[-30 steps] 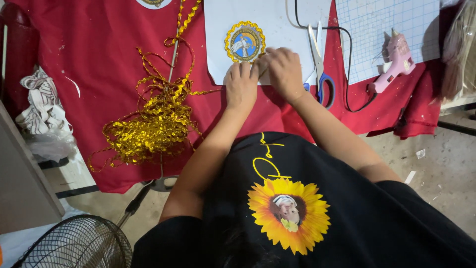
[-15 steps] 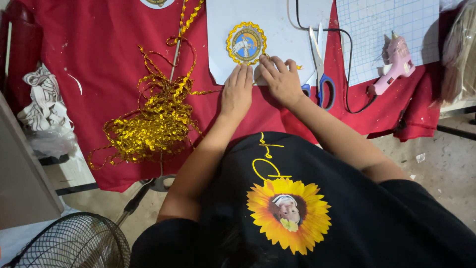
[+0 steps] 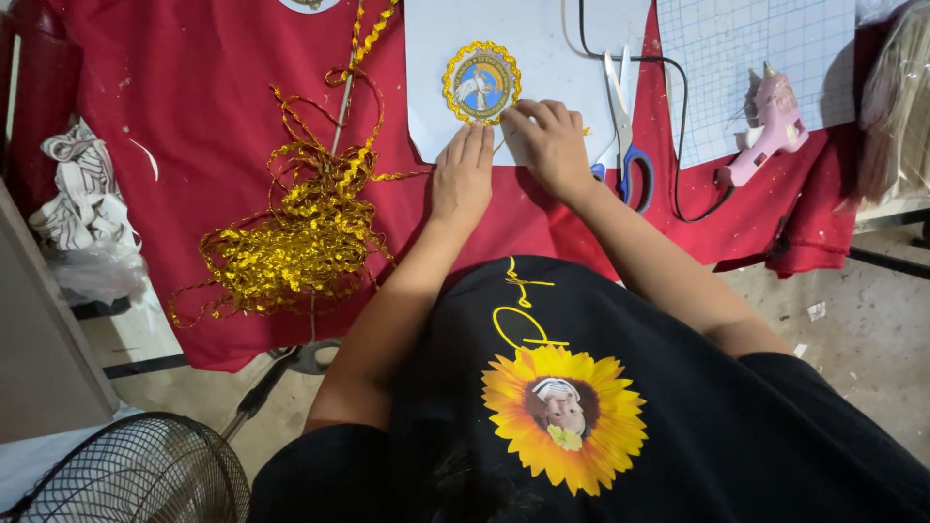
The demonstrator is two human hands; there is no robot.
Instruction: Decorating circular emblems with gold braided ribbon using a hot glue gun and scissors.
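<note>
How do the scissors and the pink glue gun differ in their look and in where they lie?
The scissors have silver blades and blue handles; the glue gun is pink all over. The scissors lie on the plain white sheet, close to the right hand; the glue gun lies farther right, on the gridded mat and red cloth. A black cord runs toward the glue gun. Neither is held.

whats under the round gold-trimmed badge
The round badge lies on a white sheet, which lies on the red cloth. What the cloth covers cannot be seen.
</note>
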